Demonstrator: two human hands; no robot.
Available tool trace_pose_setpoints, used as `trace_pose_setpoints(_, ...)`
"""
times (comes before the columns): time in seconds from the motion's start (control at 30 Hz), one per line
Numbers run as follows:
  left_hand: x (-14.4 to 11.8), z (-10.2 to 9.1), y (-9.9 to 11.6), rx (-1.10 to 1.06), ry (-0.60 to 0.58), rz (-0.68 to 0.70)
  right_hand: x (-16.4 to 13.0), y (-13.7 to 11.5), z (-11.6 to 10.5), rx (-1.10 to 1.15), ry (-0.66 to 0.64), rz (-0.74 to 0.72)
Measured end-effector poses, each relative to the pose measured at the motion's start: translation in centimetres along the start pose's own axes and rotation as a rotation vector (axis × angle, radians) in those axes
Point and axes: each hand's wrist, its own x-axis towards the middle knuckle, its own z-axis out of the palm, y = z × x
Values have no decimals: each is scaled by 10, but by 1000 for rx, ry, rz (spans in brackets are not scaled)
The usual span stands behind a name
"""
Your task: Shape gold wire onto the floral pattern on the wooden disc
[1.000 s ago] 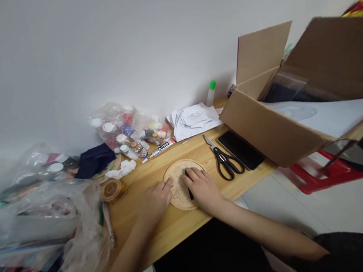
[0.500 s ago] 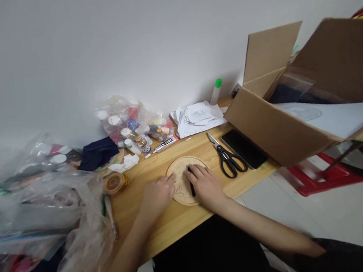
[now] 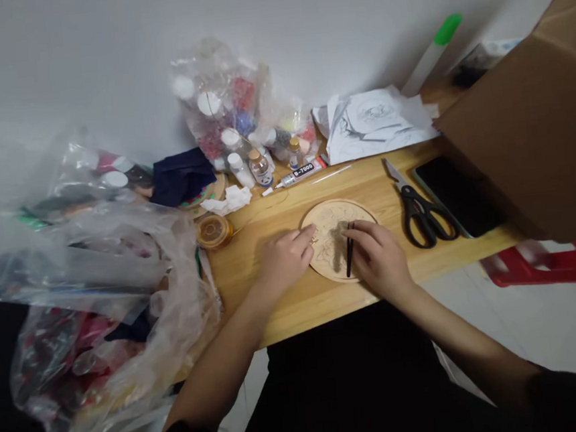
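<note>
Wooden disc (image 3: 330,234): a round, pale disc lying flat on the bench (image 3: 295,296), near its front edge, with a line drawing on its face.
Left hand (image 3: 284,260): rests on the bench at the disc's left rim, fingertips touching the edge; the grip is loose and holds nothing that can be made out.
Right hand (image 3: 380,258): lies over the disc's right side, its grip closed on a thin black pen (image 3: 349,257) that points away from the person across the drawing.
Scissors (image 3: 421,208): black-handled, flat on the bench just right of the disc.
Phone (image 3: 455,194): dark screen up, right of the scissors, partly under the cardboard box (image 3: 537,133).
Glue tube (image 3: 300,172): lies far of the disc, near the paper sketches (image 3: 375,121).
Bag of small paint pots (image 3: 228,110): stands against the wall.
Plastic bags (image 3: 98,293): heaped at the left end.
</note>
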Motion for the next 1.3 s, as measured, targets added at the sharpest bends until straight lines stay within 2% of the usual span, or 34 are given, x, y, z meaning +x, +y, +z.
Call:
trace_pose_setpoints(0.17,-1,6,-4,-80,99,24,3,-1,-4,88,16,20)
trace_pose_setpoints(0.43,0,6,-5,-76,172,95,6,-3,-10,197,24,103)
trace_pose_setpoints(0.77,3,-1,-6,26,136,213,5,-1,-2,-3,-59,57)
trace_pose_setpoints(1.0,2,-3,-5,53,74,221,10,-13,1,-208,-166,97)
trace_pose_setpoints(1.1,2,-3,-5,69,90,234,12,-15,1,-251,-185,98)
trace_pose_setpoints(1.3,2,1,-4,103,167,248,13,-11,-1,-172,-163,82)
